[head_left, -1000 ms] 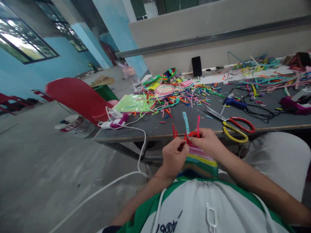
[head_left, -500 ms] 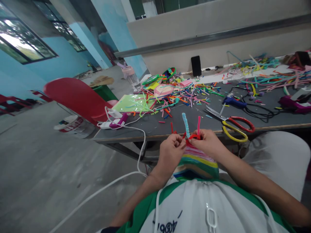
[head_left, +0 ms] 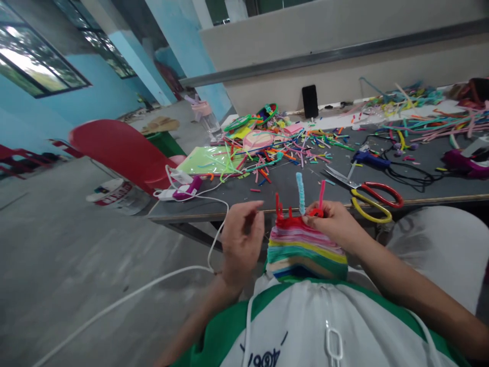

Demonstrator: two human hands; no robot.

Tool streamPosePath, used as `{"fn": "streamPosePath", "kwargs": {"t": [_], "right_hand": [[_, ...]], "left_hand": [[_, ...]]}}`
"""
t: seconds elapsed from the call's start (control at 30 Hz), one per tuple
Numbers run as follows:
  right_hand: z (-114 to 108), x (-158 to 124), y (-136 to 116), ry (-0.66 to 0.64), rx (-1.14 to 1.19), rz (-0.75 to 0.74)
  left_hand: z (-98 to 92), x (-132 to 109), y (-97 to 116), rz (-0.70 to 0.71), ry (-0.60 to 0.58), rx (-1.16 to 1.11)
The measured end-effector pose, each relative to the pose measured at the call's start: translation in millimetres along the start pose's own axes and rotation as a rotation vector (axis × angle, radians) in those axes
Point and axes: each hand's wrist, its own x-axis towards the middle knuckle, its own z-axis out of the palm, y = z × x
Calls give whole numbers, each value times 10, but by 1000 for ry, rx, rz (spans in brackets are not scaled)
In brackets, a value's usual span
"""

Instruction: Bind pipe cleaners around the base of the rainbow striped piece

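A striped cone-shaped piece woven from pipe cleaners (head_left: 305, 250) rests against my chest, with bands of pink, yellow, green, cream and blue. Red ends, a pink end and a light-blue end (head_left: 300, 193) stick up from its top. My right hand (head_left: 334, 224) pinches the red pipe cleaner at the top right of the piece. My left hand (head_left: 242, 239) hovers just left of it, fingers spread and holding nothing.
The grey table (head_left: 248, 196) ahead carries many cut pipe-cleaner bits (head_left: 290, 148), red-and-yellow scissors (head_left: 367, 196), a blue glue gun (head_left: 369, 160), a pink glue gun (head_left: 187, 192) with white cable, a green sheet (head_left: 206, 162) and a black phone (head_left: 310, 101). A red chair (head_left: 122, 153) stands left.
My left hand has let go of the red pipe cleaner and moved left, opening its fingers. The woven piece now shows more fully and sits slightly higher.
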Motion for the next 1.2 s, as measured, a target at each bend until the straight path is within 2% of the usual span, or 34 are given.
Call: {"fn": "streamPosePath", "kwargs": {"t": [0.1,0.17,0.37,0.47,0.53,0.6,0.7,0.73,0.77,0.83,0.9,0.97,1.03,1.2], "right_hand": [[21,33,-1,-55,75,16],[32,53,11,-78,114,15],[44,62,24,-96,58,-2],[32,60,8,-111,28,-23],[-3,63,12,-82,13,-9],[-50,71,39,-46,35,33],[-96,98,108,-35,156,97],[-97,111,129,-37,201,109],[-91,124,146,-43,242,117],[-66,151,164,-66,305,124],[-39,173,164,-89,328,126],[-25,187,162,-96,316,122],[-23,198,169,-87,297,116],[-14,216,195,-62,275,111]], "left_hand": [[-38,80,-10,391,-317,343],[-15,122,-38,523,-436,435],[35,211,-77,599,-513,499],[-63,277,-34,604,-541,510],[-196,341,-25,573,-503,492],[-341,395,-53,477,-374,425],[-415,364,-151,156,-155,165],[-371,313,-185,4,-167,3],[-293,244,-215,-188,-227,-158],[-64,85,-254,-551,-417,-436],[184,-46,-271,-751,-509,-702],[375,-107,-280,-844,-462,-823],[483,-105,-295,-876,-427,-860],[511,-40,-342,-950,-445,-919]]}}
